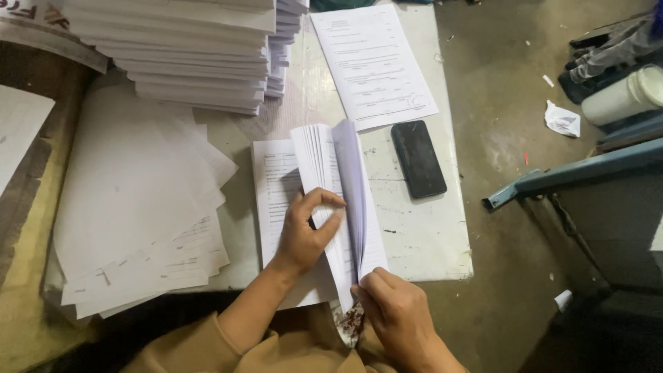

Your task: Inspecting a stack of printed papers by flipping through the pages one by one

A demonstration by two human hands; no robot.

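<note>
We work at a white table (pixel 421 242), tall paper stacks (pixel 186 52) at its far end, loose sheets (pixel 131 207) fanned beside us. At the near edge lies our sheaf (pixel 331 179), pages fanned upright. A black phone (pixel 418 159) lies just beside it. Our left hand (pixel 307 231) pinches some pages; our right hand (pixel 397 314) grips the sheaf's near corner.
</note>
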